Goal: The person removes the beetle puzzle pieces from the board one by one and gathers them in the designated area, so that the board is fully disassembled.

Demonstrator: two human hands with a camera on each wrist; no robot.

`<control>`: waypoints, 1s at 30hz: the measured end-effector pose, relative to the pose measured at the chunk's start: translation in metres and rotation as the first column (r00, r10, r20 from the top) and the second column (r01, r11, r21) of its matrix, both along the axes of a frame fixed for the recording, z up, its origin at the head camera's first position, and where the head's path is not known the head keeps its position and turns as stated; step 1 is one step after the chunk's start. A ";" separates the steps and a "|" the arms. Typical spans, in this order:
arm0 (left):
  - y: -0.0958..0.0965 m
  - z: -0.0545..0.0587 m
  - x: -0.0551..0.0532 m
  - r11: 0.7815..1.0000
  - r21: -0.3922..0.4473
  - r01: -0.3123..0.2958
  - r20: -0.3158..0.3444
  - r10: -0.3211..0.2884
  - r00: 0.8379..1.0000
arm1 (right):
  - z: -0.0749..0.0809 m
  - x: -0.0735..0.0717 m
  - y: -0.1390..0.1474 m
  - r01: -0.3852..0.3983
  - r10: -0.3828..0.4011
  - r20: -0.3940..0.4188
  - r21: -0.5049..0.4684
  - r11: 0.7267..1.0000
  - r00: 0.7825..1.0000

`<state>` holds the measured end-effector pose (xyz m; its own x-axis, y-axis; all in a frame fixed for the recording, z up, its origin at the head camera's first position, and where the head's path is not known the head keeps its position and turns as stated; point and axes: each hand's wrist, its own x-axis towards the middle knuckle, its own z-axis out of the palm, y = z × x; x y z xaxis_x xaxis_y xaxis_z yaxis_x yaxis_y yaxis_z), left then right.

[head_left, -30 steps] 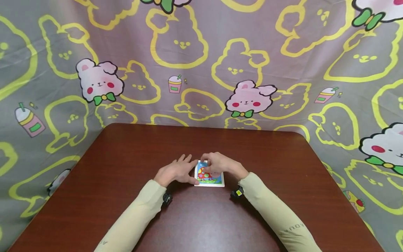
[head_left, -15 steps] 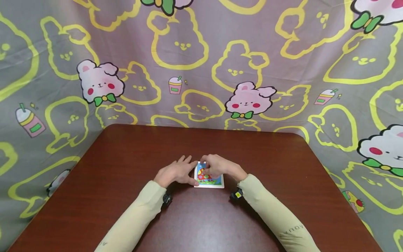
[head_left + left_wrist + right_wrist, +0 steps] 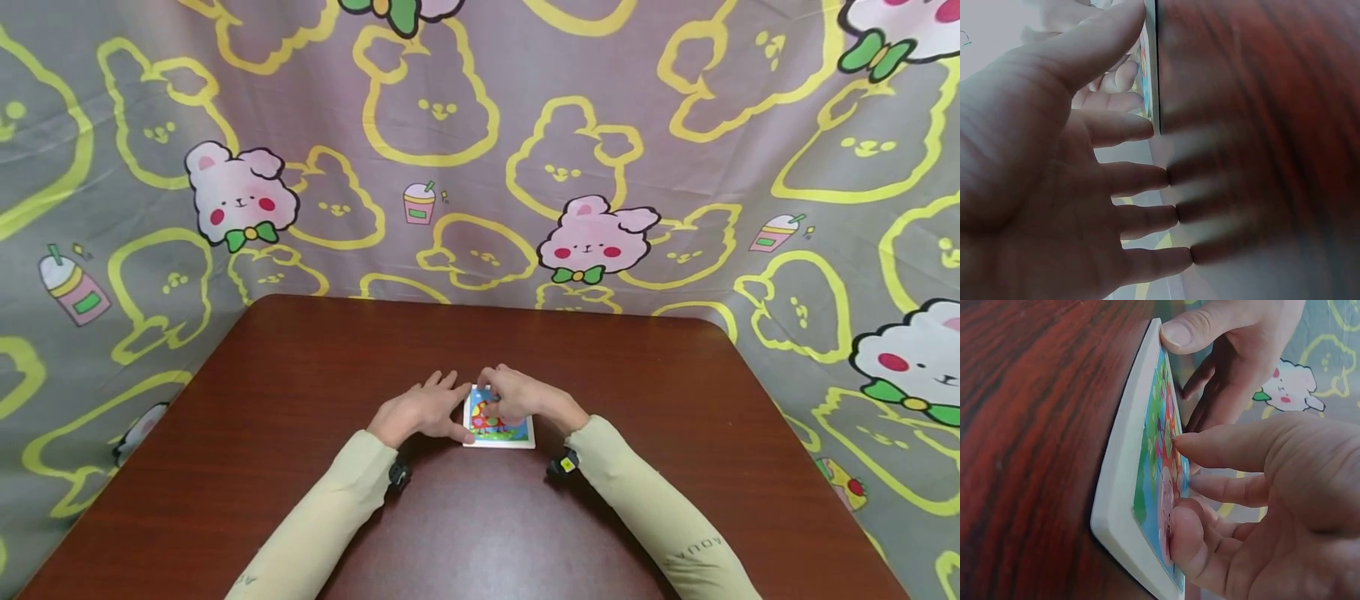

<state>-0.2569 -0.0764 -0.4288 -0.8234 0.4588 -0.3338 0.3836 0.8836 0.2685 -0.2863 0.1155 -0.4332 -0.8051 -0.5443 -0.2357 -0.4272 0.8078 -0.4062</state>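
A flat, square, white-rimmed picture board (image 3: 498,443) with a ladybug design lies on the table (image 3: 480,517) in the head view. My left hand (image 3: 416,410) spans its left side with spread, straight fingers. The left thumb (image 3: 1177,334) rests on the board's near left corner, the index finger is by the far left corner, and the other fingertips meet the tabletop. My right hand (image 3: 523,395) is over the picture, its thumb and index fingertips touching the surface, the other fingers curled. Whether it pinches a loose piece is hidden. A pink ladybug face (image 3: 1165,494) shows beside the curled fingers.
A grey cloth curtain (image 3: 480,108) with yellow outlines and white bunny faces hangs behind and beside the brown table. Both forearms wear pale sleeves (image 3: 322,517), with a small black wrist device (image 3: 564,463) under each wrist.
The right hand's fingers have shifted slightly over the picture. The left hand and the board stay in place.
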 end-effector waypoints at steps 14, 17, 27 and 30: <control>-0.001 0.002 0.002 1.000 0.017 -0.004 0.008 0.004 1.000 | 0.001 0.001 0.001 0.001 -0.002 -0.025 -0.034 0.999 1.000; -0.001 0.003 0.002 1.000 0.021 -0.007 0.014 0.007 1.000 | 0.000 0.000 0.001 -0.006 0.004 -0.032 -0.058 0.998 0.999; -0.001 0.004 0.004 1.000 0.025 -0.001 0.005 0.001 1.000 | -0.001 0.000 -0.001 0.036 -0.042 -0.051 -0.099 0.994 0.998; 0.000 0.005 0.004 1.000 0.029 0.005 -0.001 -0.005 1.000 | -0.001 0.001 -0.001 0.042 -0.049 -0.066 -0.093 0.995 0.997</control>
